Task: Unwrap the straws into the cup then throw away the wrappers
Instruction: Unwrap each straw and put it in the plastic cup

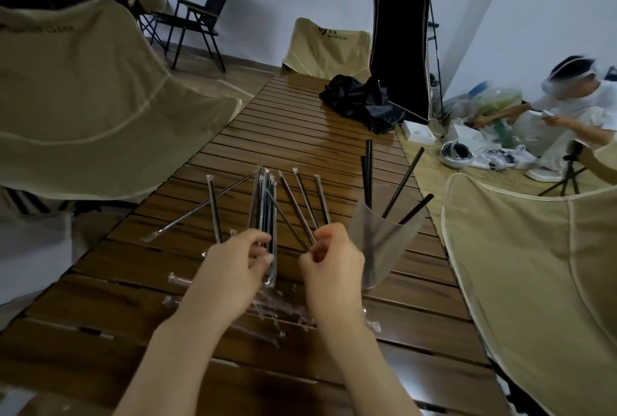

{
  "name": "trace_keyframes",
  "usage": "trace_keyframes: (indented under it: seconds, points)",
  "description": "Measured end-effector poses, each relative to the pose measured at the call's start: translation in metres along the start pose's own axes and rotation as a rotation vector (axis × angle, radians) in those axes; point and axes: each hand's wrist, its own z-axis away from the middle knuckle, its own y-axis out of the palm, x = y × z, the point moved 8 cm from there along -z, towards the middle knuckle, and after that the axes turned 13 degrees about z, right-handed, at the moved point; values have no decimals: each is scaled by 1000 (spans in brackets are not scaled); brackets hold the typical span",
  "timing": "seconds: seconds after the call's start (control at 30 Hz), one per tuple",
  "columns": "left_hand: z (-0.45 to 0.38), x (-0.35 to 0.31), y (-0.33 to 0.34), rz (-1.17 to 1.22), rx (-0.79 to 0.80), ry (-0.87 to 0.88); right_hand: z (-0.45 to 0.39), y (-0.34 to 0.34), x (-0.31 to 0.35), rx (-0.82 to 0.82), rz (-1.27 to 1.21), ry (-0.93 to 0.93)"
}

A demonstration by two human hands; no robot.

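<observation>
A slatted wooden table (334, 135) is seen from above, with both hands brought close together over its near half. The left hand (230, 268) is curled, its thumb and fingers closed on the lower ends of a bundle of wrapped straws (263, 208) that lies lengthwise on the slats. The right hand (330, 258) is also curled, and the near end of one wrapped straw (293, 212) is pinched between its fingertips; that straw slants away toward the far left. More wrapped straws (322, 198) are spread in a fan just beyond the hands, and two others are crossed at the left (213, 208). A translucent cup (380, 242) stands just right of the right hand, and several bare black straws (402, 182) are leaned inside it, their tops sticking out above the rim. Empty clear wrappers (277, 309) are scattered on the table beneath the wrists. Tan folding chairs (83, 98) are placed along both sides of the table, and a crumpled black bag (360, 98) is left at its far end. Another person (567, 108) is seated on the floor at the far right.
</observation>
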Motion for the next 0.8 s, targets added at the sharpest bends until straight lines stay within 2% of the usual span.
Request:
trace_keyframes:
  seconds: [0.13, 0.33, 0.5, 0.57, 0.67, 0.8]
  points:
    - [-3, -3, -6, 163, -100, -42, -4, -7, -2, 77, -216, 53]
    - [-3, 19, -10, 640, -229, -226, -6, -9, 9, 231, -304, -46]
    - [-1, 20, -23, 958, -355, -223, -1, 0, 7, 437, -547, 72]
    - [1, 16, -28, 933, -374, -186, -1, -3, 10, 431, -509, 37]
    - [1, 5, -31, 650, -356, -83, -2, -10, 22, 308, -215, -184]
    - [-3, -8, -24, 480, -286, 13, 4, -12, 35, 174, -23, -360]
